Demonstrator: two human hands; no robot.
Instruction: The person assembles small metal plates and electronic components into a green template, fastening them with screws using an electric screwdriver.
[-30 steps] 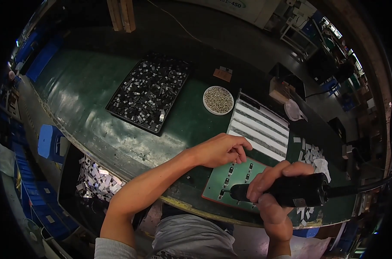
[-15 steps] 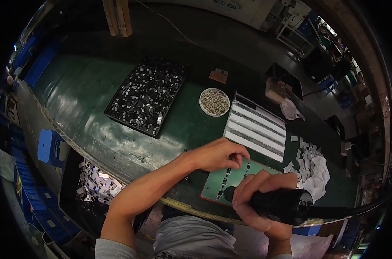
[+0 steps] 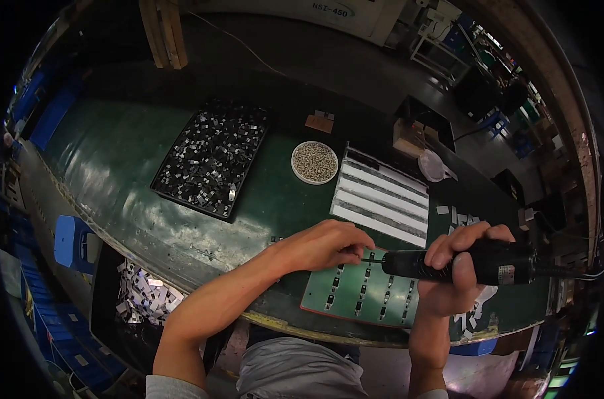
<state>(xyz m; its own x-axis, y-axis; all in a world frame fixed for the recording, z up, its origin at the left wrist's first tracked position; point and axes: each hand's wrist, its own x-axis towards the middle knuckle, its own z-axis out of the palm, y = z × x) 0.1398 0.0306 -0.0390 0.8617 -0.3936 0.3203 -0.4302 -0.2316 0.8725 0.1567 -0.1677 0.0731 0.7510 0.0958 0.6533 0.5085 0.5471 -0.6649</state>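
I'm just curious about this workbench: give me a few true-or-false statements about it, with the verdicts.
1. The right grip holds a black corded tool. True.
2. The left grip is by the green board. True.
3. The green board is bare. False: small black parts are on it.
4. The black tray is left of the round white dish. True.
5. The round white dish holds water. False: it holds small metallic pieces.

Green board [image 3: 348,296], reddish lower edge, lies flat, lower ctr of frame, w/ small blk/silver parts [image 3: 334,282] in cols. Blk cylindrical driver [image 3: 491,266], right of ctr, approx. horiz.; thin bit [image 3: 373,261] points left over board's upper area, contact unclear.
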